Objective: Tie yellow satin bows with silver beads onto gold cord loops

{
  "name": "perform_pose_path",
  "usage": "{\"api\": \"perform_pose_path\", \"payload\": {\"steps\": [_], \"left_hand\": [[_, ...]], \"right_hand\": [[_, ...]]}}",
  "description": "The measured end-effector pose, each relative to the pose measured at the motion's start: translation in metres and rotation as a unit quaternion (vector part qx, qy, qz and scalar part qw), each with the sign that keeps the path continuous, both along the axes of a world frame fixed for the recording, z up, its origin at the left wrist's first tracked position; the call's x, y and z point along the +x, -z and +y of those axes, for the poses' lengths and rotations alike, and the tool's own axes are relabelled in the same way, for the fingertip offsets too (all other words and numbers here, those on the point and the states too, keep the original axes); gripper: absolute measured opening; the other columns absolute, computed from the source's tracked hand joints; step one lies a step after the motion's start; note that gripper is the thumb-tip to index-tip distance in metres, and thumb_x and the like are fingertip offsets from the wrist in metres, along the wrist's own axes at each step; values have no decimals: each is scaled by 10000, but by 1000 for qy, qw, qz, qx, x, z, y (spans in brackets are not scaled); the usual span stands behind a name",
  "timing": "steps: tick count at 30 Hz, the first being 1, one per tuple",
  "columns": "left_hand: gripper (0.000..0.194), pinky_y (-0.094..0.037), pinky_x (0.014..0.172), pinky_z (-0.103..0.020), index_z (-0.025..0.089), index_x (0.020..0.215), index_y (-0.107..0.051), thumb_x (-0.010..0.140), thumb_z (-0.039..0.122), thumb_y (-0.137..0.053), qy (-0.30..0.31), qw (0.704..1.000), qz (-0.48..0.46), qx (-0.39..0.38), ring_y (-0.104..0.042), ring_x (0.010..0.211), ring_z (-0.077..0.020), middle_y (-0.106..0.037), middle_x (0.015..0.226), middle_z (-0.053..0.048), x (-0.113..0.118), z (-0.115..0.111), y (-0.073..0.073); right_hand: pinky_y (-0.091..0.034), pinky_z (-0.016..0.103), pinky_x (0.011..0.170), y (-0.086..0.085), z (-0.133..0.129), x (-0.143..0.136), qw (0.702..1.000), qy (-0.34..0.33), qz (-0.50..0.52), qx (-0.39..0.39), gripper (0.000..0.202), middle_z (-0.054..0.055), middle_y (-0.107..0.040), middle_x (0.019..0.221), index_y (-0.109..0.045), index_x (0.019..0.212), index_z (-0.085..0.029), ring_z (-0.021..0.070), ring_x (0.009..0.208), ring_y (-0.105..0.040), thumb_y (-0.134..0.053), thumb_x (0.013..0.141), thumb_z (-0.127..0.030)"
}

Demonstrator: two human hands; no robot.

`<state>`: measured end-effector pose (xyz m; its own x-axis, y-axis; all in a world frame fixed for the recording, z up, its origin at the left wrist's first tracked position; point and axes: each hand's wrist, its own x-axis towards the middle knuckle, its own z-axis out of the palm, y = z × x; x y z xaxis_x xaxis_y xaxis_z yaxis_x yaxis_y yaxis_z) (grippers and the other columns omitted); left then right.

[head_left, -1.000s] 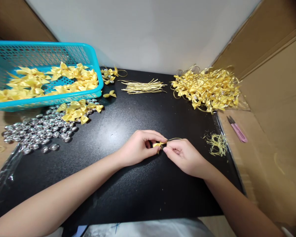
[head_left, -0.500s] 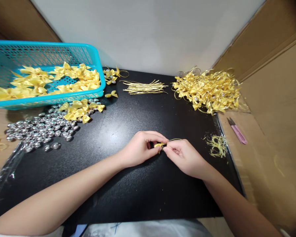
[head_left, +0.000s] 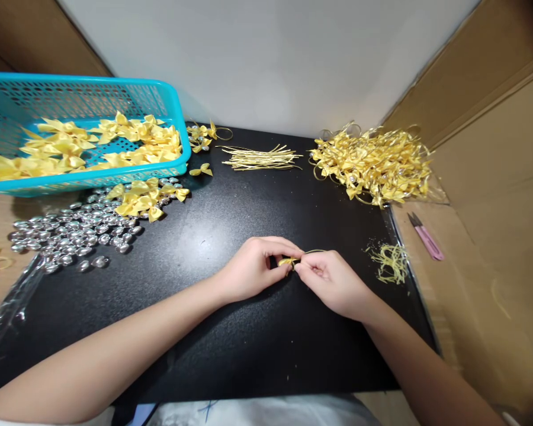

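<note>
A left hand point(head_left: 251, 269) pinches a small yellow bow point(head_left: 286, 262) between its fingertips; just beside it, the right hand point(head_left: 337, 287) clamps a thin gold cord point(head_left: 314, 251), their join seemingly hidden by fingers. Beyond the fingertips lies a cord bundle point(head_left: 262, 158); well leftward, silver beads point(head_left: 77, 234).

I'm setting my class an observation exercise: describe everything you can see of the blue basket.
The blue basket looks like plastic, with a smooth rim rounded at the corner, perforated walls and holes in its floor. It stands upright at the back left of the black tabletop, its left end cut off by the picture's edge. Yellow bows lie heaped inside, with some floor showing between them. Silver beads lie along its near side; whether any touch it is unclear.
</note>
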<state>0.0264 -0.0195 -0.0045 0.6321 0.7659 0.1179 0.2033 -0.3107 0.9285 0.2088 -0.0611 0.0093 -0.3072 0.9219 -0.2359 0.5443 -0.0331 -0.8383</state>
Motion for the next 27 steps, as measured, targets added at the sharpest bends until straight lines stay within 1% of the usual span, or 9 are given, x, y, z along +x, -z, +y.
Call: {"api": "perform_pose_path", "payload": {"steps": [6, 11, 16, 20, 23, 27], "left_hand": [[306, -559, 789, -264, 162, 998, -745, 775, 5, -605, -34, 999, 6, 41, -707, 904, -167, -757, 1017, -62, 4, -6, 3], [273, -565, 831, -285, 164, 1007, -744, 806, 39, -607, -53, 997, 3, 57, -706, 929, -171, -758, 1026, -65, 6, -8, 4], [272, -563, 864, -291, 165, 1026, -741, 817, 51, -609, -55, 997, 6, 54, -704, 929, -165, -755, 1045, -64, 5, -8, 4], [265, -561, 874, -292, 167, 1026, -744, 821, 60, -613, -66, 997, 4, 49, -704, 925, -162, -754, 1044, -65, 5, -9, 5], [278, -563, 871, -291, 172, 1010, -749, 805, 40, -616, -81, 996, 0, 46, -704, 925, -162, -755, 1040, -62, 5, -9, 6], [306, -568, 865, -299, 177, 1021, -748, 792, 26, -612, -84, 995, 1, 47, -706, 923, -167, -755, 1042, -62, 5, -9, 6]], "right_hand": [[-177, 245, 469, 2, -4, -9, 998, 58, -25, 26, 358, -56, -240, 501, -246, 528, -199, 71, 483, -237, -446, 814, -281], [-164, 257, 475, 3, -5, -14, 994, 79, -60, 46, 358, -49, -264, 493, -252, 528, -196, 77, 477, -248, -429, 824, -295], [-175, 254, 480, 4, -4, -17, 992, 85, -79, 57, 367, -50, -278, 493, -263, 527, -193, 79, 476, -258, -435, 835, -297], [-193, 252, 495, 5, -4, -18, 988, 93, -92, 82, 371, -48, -298, 506, -283, 534, -190, 81, 489, -278, -442, 850, -301], [-203, 249, 500, 6, -5, -15, 989, 81, -75, 94, 370, -47, -315, 519, -287, 541, -189, 80, 495, -286, -446, 856, -300], [-207, 243, 490, 6, -5, -10, 994, 62, -39, 82, 371, -53, -295, 506, -271, 531, -190, 72, 485, -276, -456, 841, -278]]}}
